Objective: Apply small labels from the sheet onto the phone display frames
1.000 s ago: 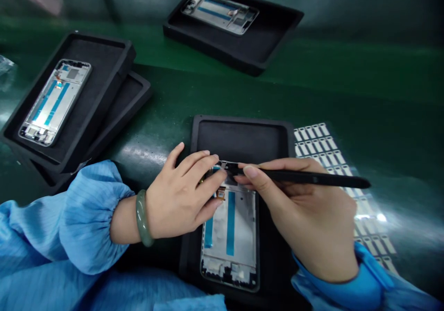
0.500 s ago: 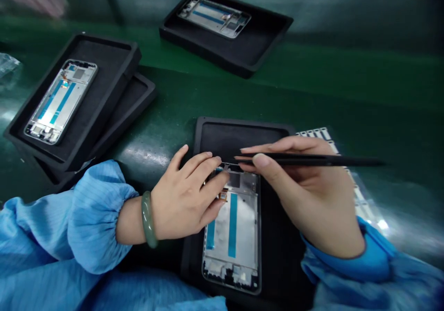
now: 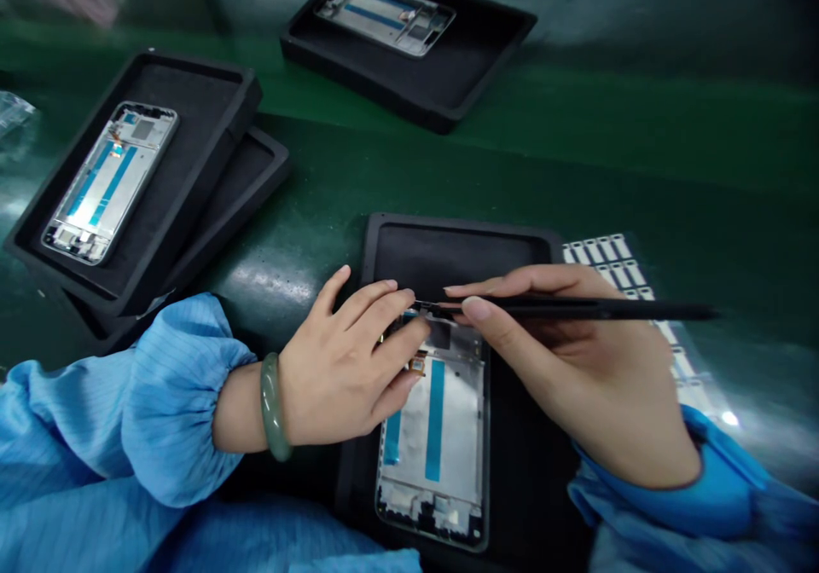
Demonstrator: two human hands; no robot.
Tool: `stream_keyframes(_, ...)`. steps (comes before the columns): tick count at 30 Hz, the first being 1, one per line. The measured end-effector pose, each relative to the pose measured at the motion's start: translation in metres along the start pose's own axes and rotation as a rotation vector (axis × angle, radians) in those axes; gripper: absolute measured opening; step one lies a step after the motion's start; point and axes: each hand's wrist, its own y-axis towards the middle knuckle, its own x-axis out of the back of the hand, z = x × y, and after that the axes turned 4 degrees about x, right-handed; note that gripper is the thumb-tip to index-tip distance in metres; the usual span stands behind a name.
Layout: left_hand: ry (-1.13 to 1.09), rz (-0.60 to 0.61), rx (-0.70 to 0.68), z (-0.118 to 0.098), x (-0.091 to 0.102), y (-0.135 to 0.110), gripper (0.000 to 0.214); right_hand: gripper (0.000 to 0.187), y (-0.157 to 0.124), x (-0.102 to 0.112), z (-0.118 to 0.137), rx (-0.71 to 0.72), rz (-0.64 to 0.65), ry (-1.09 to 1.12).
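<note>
A silver phone frame with blue strips lies in a black foam tray right in front of me. My left hand, a green bangle on its wrist, rests its fingers flat on the frame's top left corner, holding it down. In my right hand, pinched between thumb and fingers, is a pair of thin black tweezers lying level. Their tip meets the frame's top edge next to my left fingertips. What the tip carries, if anything, is too small to see.
Two stacked black trays at the left hold another phone frame. A further tray with a frame sits at the back on the green belt. A sheet of small white stickers lies right of my tray.
The tweezers lifted off the frame half a second ago and have come back down to its top edge. My left hand stayed on the frame.
</note>
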Motion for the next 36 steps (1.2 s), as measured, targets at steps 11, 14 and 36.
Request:
stream_keyframes(11, -0.002, 0.014, 0.005, -0.0004, 0.0013, -0.0008, 0.037, 0.019, -0.0012, 0.0014, 0.0017, 0.029, -0.003, -0.041)
stream_keyframes(14, 0.002, 0.007, 0.004, -0.0003, 0.0010, -0.0002, 0.037, 0.019, -0.0008, 0.0013, 0.0010, 0.024, -0.005, -0.045)
stream_keyframes(36, 0.007, 0.011, -0.001, -0.0013, 0.0002, -0.0010, 0.037, 0.013, -0.0017, 0.0013, -0.0028, 0.235, -0.035, -0.310)
